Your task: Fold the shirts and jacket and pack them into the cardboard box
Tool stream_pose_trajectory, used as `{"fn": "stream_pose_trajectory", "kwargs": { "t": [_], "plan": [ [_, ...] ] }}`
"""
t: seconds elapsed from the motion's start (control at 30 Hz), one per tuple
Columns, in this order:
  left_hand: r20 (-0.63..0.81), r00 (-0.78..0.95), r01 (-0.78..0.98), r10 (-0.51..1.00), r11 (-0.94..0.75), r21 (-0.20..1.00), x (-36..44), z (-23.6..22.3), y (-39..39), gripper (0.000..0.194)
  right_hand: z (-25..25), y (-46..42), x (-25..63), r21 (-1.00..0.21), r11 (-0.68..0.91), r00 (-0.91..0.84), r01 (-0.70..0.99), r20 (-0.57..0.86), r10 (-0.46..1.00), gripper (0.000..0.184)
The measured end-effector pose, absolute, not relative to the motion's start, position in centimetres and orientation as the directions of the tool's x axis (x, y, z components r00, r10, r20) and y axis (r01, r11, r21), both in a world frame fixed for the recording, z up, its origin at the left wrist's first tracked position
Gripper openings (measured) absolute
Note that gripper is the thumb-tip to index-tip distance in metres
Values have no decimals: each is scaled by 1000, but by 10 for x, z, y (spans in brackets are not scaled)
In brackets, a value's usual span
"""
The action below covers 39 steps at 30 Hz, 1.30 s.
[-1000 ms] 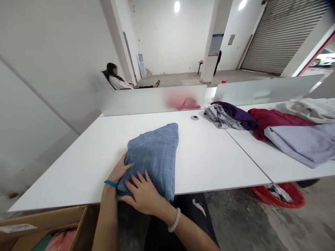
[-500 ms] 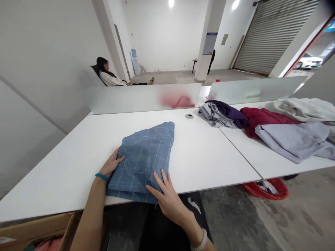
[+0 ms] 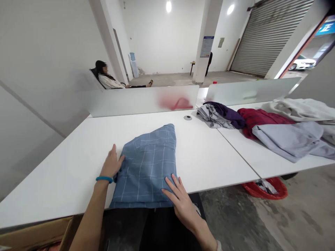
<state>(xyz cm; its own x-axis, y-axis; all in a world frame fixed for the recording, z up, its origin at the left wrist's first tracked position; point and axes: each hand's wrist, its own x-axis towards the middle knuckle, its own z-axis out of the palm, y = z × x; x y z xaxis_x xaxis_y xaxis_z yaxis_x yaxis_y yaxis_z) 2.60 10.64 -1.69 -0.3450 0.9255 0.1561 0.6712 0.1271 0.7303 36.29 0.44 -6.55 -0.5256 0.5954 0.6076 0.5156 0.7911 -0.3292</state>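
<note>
A folded blue garment [image 3: 146,164] with thin white check lines lies on the white table [image 3: 209,160], its lower edge reaching the table's front edge. My left hand [image 3: 112,163], with a blue band at the wrist, is at the garment's left side, fingers extended and thumb by the cloth. On the garment's lower right corner rests my right hand [image 3: 180,197], open, its spread fingers lying on the fabric. Whether the cloth is a shirt or something else I cannot tell.
Purple and grey clothes [image 3: 220,115], a dark red garment [image 3: 261,120] and a light grey garment [image 3: 290,137] lie to the right. A frosted divider [image 3: 131,103] lines the back. Below are a red-lined bin [image 3: 278,190] and a cardboard box [image 3: 34,233]. A person [image 3: 104,78] sits beyond.
The garment has turned slightly and shifted a little to the right, its lower edge now straighter along the table edge. My right hand has moved right with it; my left fingers have extended.
</note>
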Motion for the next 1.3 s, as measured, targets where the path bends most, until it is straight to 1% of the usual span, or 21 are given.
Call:
{"fn": "stream_pose_trajectory", "kwargs": {
  "t": [0.07,0.1,0.17,0.2,0.23,0.3,0.37,0.43,0.5,0.57,0.63,0.7,0.8,0.87,0.9,0.97,1.03,1.1,1.17,1.23,1.3],
  "plan": [
    [286,-214,804,934,2,594,46,6,131,70,-61,4,366,-337,759,-528,557,562,637,77],
    [285,-101,834,953,-75,547,62,18,147,65,-60,4,366,-348,736,-521,581,535,664,81],
    [201,158,830,967,-240,503,102,39,182,58,-59,5,362,-373,686,-517,625,460,721,89],
    [171,244,828,955,-297,476,124,45,201,56,-59,6,359,-384,668,-523,637,421,741,91],
    [137,286,846,948,-317,429,145,48,219,55,-59,7,357,-394,656,-529,644,390,753,93],
    [107,279,884,954,-299,359,181,44,250,56,-61,6,354,-408,655,-540,636,372,755,92],
    [99,233,910,967,-253,330,204,28,271,49,-64,3,355,-419,671,-525,612,418,741,88],
    [106,177,924,978,-203,324,215,7,281,35,-71,-2,360,-434,685,-474,585,503,723,78],
    [136,118,934,984,-157,322,217,-14,282,26,-79,-8,367,-446,691,-395,569,589,705,69],
    [179,78,935,981,-135,328,215,-29,278,26,-87,-13,373,-450,692,-336,565,640,691,64],
    [216,62,931,974,-134,340,212,-37,276,29,-89,-16,378,-448,692,-331,567,645,689,62],
    [235,52,926,971,-135,353,210,-41,276,32,-84,-19,383,-448,681,-378,579,593,711,61],
    [231,51,921,972,-135,366,208,-44,279,39,-66,-23,395,-451,698,-520,557,466,716,55],
    [219,61,916,974,-141,375,209,-47,279,40,-54,-25,404,-502,671,-531,546,411,741,51],
    [213,65,914,975,-144,380,211,-49,277,40,-50,-26,408,-549,617,-469,564,402,787,49],
    [202,68,909,977,-145,392,217,-53,270,42,-49,-28,412,-676,418,-237,607,348,907,42],
    [184,79,902,980,-149,404,225,-56,261,44,-55,-30,412,-800,169,-6,575,203,979,41],
    [151,121,890,981,-175,421,231,-55,253,48,-68,-34,407,-888,-19,54,460,7,998,51],
    [109,189,871,976,-218,440,228,-48,247,53,-82,-40,399,-952,-108,14,285,-109,994,69],
    [70,243,857,967,-248,452,211,-36,241,58,-94,-47,389,-987,-112,-42,115,-117,992,81],
    [41,250,860,968,-241,450,181,-22,234,63,-104,-53,381,-994,-100,-57,50,-103,993,85]
  ]
}}
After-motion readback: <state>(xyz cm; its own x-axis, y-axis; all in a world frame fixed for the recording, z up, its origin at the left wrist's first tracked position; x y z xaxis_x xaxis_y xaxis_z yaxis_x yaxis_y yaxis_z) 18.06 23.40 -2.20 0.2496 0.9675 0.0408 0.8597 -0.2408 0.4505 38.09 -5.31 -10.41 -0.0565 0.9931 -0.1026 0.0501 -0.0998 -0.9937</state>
